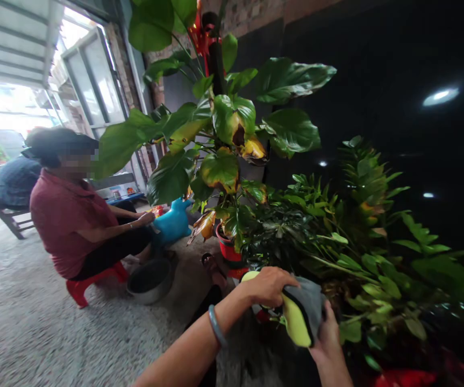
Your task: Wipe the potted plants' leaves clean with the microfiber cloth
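Note:
My left hand [267, 286] is closed over the top of a grey cloth [307, 303] wrapped around a yellow-green leaf [296, 324]. My right hand [329, 334] holds the same cloth and leaf from below, its fingers hidden behind them. A grey bangle [216, 325] sits on my left wrist. The leaf belongs to low plants in front of me, below a tall big-leaved plant [219, 129] in a red pot [230, 251].
Another person in a red shirt [64, 220] sits on a low red stool [90, 283] at the left, hands near a blue toy [174, 221]. A metal basin [150, 280] stands on the gravel floor. A dark wall rises at the right behind bushy green plants [361, 236].

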A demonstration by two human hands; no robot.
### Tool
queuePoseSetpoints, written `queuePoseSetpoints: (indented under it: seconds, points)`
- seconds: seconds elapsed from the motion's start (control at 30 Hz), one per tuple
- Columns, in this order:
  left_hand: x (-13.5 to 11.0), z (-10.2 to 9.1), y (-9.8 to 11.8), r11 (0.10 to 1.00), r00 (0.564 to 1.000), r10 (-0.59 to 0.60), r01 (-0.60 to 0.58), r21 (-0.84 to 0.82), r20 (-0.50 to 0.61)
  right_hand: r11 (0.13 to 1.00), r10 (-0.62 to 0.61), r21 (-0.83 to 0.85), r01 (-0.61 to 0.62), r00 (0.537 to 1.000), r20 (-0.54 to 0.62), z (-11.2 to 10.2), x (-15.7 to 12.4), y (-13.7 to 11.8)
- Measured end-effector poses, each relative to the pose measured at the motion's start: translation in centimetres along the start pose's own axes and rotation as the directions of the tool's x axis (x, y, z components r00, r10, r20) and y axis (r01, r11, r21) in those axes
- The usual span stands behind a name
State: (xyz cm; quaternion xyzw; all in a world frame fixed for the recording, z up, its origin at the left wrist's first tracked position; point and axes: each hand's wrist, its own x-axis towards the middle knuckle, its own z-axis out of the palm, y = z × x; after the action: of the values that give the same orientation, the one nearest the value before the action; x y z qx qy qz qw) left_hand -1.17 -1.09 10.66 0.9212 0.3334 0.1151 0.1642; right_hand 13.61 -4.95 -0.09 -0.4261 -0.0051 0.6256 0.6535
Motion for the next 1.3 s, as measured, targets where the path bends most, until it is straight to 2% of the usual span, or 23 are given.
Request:
queuePoseSetpoints:
  seconds: [0.07,0.13,0.23,0.3,0.33,0.4,0.47,0.5,0.57,0.6,0.67,0.73,0.8,0.87,0.9,0.93,0.97,1.03,1.07,1.13,1.17,1.23,1.3]
  points:
    - [-1.0,-0.9,0.0,0.997,0.996,-0.02,0.013,-0.078,-0.092,1.0,-0.006,-0.023,0.006,1.0,0.001,-0.2,0.2,0.1]
    - [-0.5,-3.0,0.4,0.986,0.936,-0.021,-0.039,-0.161,-0.351,0.999,-0.01,-0.033,0.011,0.999,0.032,-0.1,0.4,0.2]
    - [2.1,-6.0,1.4,0.972,0.697,-0.016,-0.157,-0.175,-0.717,0.997,0.021,-0.079,-0.012,0.994,0.104,0.1,0.3,0.4]
    - [3.7,-6.4,1.6,0.977,0.587,-0.021,-0.158,-0.14,-0.809,0.996,0.024,-0.085,-0.013,0.991,0.132,0.2,0.3,0.5]
    - [4.1,-6.1,1.5,0.983,0.597,-0.018,-0.136,-0.124,-0.802,0.997,0.019,-0.072,-0.01,0.991,0.133,0.2,0.2,0.5]
    - [3.8,-4.5,0.9,0.994,0.756,-0.008,-0.066,-0.089,-0.654,1.0,0.006,-0.028,-0.003,0.993,0.118,0.1,0.4,0.5]
    - [2.2,-2.5,0.1,0.999,0.945,-0.017,0.002,-0.047,-0.327,1.0,-0.007,-0.009,0.008,0.996,0.089,-0.3,0.7,0.6]
    - [1.2,-1.8,-0.2,0.999,0.988,-0.028,0.023,-0.036,-0.15,1.0,-0.011,-0.019,0.013,0.997,0.08,-0.6,1.0,0.6]
    - [-0.7,-1.4,-0.5,0.996,0.997,-0.043,0.047,-0.069,0.059,0.998,-0.007,-0.058,0.012,0.997,0.072,-1.1,1.5,0.7]
    - [-1.3,-1.8,-0.4,0.993,0.997,-0.043,0.049,-0.111,0.059,0.998,-0.006,-0.069,0.011,0.997,0.072,-1.2,1.7,0.7]
    - [-1.6,-3.6,0.1,0.977,0.99,-0.043,0.013,-0.211,-0.138,0.998,-0.024,-0.062,0.029,0.997,0.08,-1.3,1.8,0.7]
    - [-0.5,-5.8,0.7,0.961,0.887,-0.06,-0.073,-0.267,-0.458,0.998,-0.04,-0.054,0.046,0.994,0.1,-1.0,1.5,0.7]
    - [1.2,-7.3,1.2,0.958,0.687,-0.085,-0.142,-0.248,-0.722,0.998,-0.038,-0.051,0.044,0.992,0.119,-0.5,0.9,0.6]
    - [2.7,-7.3,1.2,0.971,0.535,-0.081,-0.147,-0.187,-0.841,0.998,-0.031,-0.042,0.036,0.992,0.123,-0.2,0.4,0.5]
    - [3.1,-6.7,1.0,0.979,0.531,-0.061,-0.131,-0.153,-0.845,0.999,-0.035,-0.036,0.04,0.992,0.124,-0.1,0.3,0.5]
    - [3.2,-5.8,0.7,0.986,0.587,-0.033,-0.111,-0.121,-0.809,0.998,-0.047,-0.034,0.052,0.991,0.128,-0.2,0.4,0.5]
    - [3.0,-4.7,0.4,0.992,0.689,-0.004,-0.088,-0.09,-0.725,0.997,-0.064,-0.04,0.07,0.989,0.13,-0.3,0.5,0.5]
    - [1.6,-2.5,-0.2,0.998,0.906,0.034,-0.054,-0.036,-0.423,0.992,-0.095,-0.069,0.104,0.987,0.128,-0.6,0.9,0.7]
    - [0.7,-1.8,-0.4,0.999,0.968,0.041,-0.048,-0.021,-0.249,0.99,-0.104,-0.085,0.115,0.987,0.122,-0.8,1.2,0.8]
    - [-1.0,-1.4,-0.5,0.998,0.999,0.044,-0.045,-0.036,-0.028,0.987,-0.109,-0.109,0.12,0.988,0.109,-0.9,1.4,1.1]
    - [-1.6,-1.8,-0.5,0.997,0.999,0.046,-0.046,-0.064,-0.013,0.986,-0.111,-0.111,0.122,0.988,0.104,-0.8,1.4,1.3]
    - [-2.0,-3.4,-0.1,0.989,0.985,0.032,-0.055,-0.134,-0.17,0.986,-0.125,-0.1,0.135,0.987,0.097,-0.5,1.2,1.4]
    - [-1.4,-5.5,0.1,0.979,0.9,-0.011,-0.078,-0.187,-0.437,0.985,-0.136,-0.094,0.145,0.987,0.091,0.0,0.7,1.4]
